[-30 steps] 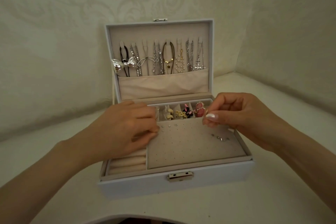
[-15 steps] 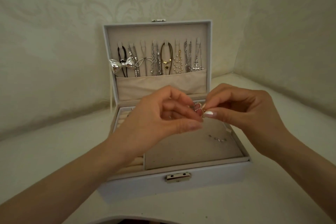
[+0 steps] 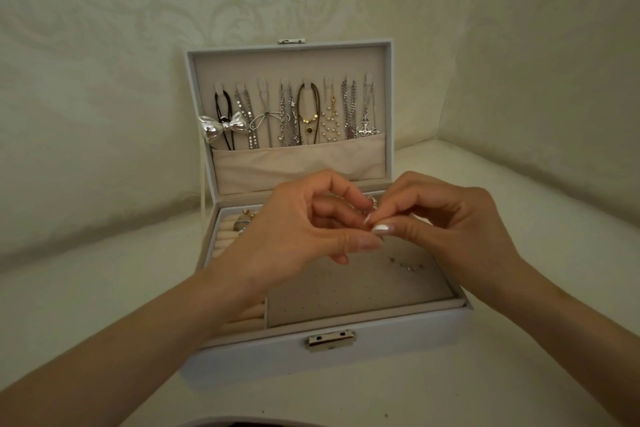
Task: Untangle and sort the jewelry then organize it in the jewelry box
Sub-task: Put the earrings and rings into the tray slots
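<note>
A white jewelry box [image 3: 398,347] stands open before me. Several necklaces [image 3: 294,114] hang on hooks in its lid, with a silver bow pendant [image 3: 221,126] at the left. Above the box's beige earring pad [image 3: 360,291], my left hand [image 3: 298,232] and my right hand [image 3: 446,215] meet fingertip to fingertip. Both pinch a small piece of jewelry [image 3: 372,205] between them; it is too small and too covered to name. A few studs [image 3: 407,265] sit on the pad. Rings [image 3: 244,220] rest in the ring rolls at the back left.
The box sits on a pale cloth-covered surface [image 3: 104,305] that rises into patterned fabric behind and at the right. A metal clasp [image 3: 330,340] is on the box's front. A beige pocket [image 3: 298,163] spans the lid's lower part.
My left hand lifted off the ring rolls and came up to meet my right hand over the earring pad. Both hands now work the small piece together.
</note>
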`<state>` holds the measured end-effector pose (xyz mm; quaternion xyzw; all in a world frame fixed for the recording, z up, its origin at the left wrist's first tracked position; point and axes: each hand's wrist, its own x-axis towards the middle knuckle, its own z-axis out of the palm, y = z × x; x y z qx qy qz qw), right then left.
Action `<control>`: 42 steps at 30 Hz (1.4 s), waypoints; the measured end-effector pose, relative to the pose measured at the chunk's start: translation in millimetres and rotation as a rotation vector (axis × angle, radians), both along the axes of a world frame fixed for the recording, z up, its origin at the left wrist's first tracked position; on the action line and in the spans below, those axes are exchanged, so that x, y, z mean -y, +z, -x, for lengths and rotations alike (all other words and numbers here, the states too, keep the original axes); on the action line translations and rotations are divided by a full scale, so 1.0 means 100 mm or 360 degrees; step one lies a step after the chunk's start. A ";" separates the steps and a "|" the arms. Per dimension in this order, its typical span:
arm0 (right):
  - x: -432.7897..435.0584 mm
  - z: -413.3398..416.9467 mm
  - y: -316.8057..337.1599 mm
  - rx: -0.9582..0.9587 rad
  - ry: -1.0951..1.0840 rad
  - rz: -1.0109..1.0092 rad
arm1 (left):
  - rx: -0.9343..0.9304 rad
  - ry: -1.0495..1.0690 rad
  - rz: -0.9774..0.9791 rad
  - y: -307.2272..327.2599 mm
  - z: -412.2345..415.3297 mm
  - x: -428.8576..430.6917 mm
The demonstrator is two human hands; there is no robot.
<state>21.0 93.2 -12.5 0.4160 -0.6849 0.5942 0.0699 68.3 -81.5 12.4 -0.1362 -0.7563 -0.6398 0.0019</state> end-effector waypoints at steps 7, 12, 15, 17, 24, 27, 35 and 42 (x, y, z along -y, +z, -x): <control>-0.16 -0.01 0.08 -0.0149 -0.0359 -0.0698 | -0.0610 0.0299 0.0479 0.00 -0.04 0.06; -0.14 -0.05 0.11 -0.0081 -0.0573 -0.1180 | -0.1068 0.0338 0.0782 -0.02 -0.08 0.11; -0.11 -0.06 0.14 -0.0055 -0.0574 -0.1180 | -0.1212 0.0311 0.0894 -0.02 -0.09 0.13; -0.10 -0.04 0.13 -0.0046 -0.0587 -0.1166 | -0.1286 0.0306 0.0936 -0.03 -0.10 0.13; -0.10 -0.01 0.11 -0.0104 -0.0631 -0.1142 | -0.1397 0.0294 0.0986 -0.06 -0.11 0.14; -0.09 -0.01 0.11 -0.0131 -0.0625 -0.1178 | -0.1333 0.0243 0.0965 -0.06 -0.10 0.15; -0.10 0.03 0.07 -0.0149 -0.0545 -0.1167 | -0.0483 0.0412 0.0742 0.02 0.16 0.49; -0.05 -0.06 0.12 0.0013 -0.0477 -0.0893 | -0.0379 0.0353 0.0795 -0.10 0.14 0.58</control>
